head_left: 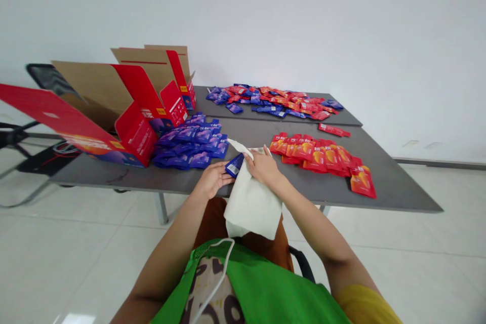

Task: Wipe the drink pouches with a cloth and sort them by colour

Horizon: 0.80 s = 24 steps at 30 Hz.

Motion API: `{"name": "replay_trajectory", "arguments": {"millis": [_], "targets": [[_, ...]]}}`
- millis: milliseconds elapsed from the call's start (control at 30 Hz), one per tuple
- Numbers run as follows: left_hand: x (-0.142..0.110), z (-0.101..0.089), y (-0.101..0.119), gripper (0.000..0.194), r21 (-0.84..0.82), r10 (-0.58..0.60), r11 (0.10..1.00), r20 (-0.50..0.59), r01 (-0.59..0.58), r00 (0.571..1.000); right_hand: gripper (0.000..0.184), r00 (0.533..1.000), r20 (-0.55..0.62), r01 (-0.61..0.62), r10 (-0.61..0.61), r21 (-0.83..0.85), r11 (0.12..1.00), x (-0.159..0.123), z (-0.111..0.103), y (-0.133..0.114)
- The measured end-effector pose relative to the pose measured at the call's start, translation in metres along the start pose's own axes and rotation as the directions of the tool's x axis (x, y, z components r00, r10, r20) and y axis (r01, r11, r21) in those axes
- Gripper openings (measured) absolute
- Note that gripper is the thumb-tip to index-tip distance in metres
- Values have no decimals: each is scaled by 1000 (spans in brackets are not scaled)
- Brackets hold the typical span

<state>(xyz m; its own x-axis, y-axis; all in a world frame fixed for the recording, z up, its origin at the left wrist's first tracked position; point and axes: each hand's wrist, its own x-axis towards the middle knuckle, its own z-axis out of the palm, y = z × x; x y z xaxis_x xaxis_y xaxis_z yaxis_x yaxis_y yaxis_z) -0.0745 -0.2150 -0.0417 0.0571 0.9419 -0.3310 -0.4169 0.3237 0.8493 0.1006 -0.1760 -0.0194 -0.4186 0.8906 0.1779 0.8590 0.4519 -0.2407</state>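
Between my hands, over the table's front edge, is a blue pouch with a pale printed label. My left hand pinches its left side between thumb and fingers. A white cloth drapes down over my lap, and my right hand grips its upper part against the pouch's right side. The cloth covers part of the pouch. Just left of my hands lies a pile of blue pouches. Overlapping rows of red pouches spread to the right.
Open red cartons with raised flaps stand along the table's left side. A mixed heap of red and blue pouches lies at the back. One red pouch lies apart, and the grey table ends near my lap.
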Motion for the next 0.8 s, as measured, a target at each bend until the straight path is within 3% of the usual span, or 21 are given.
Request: {"name": "replay_trajectory", "arguments": {"millis": [133, 233, 367, 533, 667, 800], "targets": [[6, 4, 0, 11, -44, -9, 999, -64, 6, 998, 53, 955, 70, 275, -289, 167, 947, -28, -1, -19], [5, 1, -3, 12, -80, 39, 996, -52, -43, 998, 55, 927, 119, 340, -357, 140, 930, -36, 11, -19], [3, -1, -3, 21, -23, 22, 999, 10, -22, 1000, 54, 963, 127, 229, -236, 69, 971, -32, 25, -5], [4, 12, -3, 19, 122, 32, 992, -99, -19, 995, 57, 997, 73, -13, 15, -27, 1000, -33, 27, 6], [-2, 18, -4, 17, 109, 66, 993, -122, -53, 990, 61, 996, 31, -78, 80, -69, 995, -39, 26, 1], [-21, 8, 9, 23, 110, 121, 989, -183, -102, 976, 62, 994, 16, -105, 107, -102, 989, -39, 28, -2]]}}
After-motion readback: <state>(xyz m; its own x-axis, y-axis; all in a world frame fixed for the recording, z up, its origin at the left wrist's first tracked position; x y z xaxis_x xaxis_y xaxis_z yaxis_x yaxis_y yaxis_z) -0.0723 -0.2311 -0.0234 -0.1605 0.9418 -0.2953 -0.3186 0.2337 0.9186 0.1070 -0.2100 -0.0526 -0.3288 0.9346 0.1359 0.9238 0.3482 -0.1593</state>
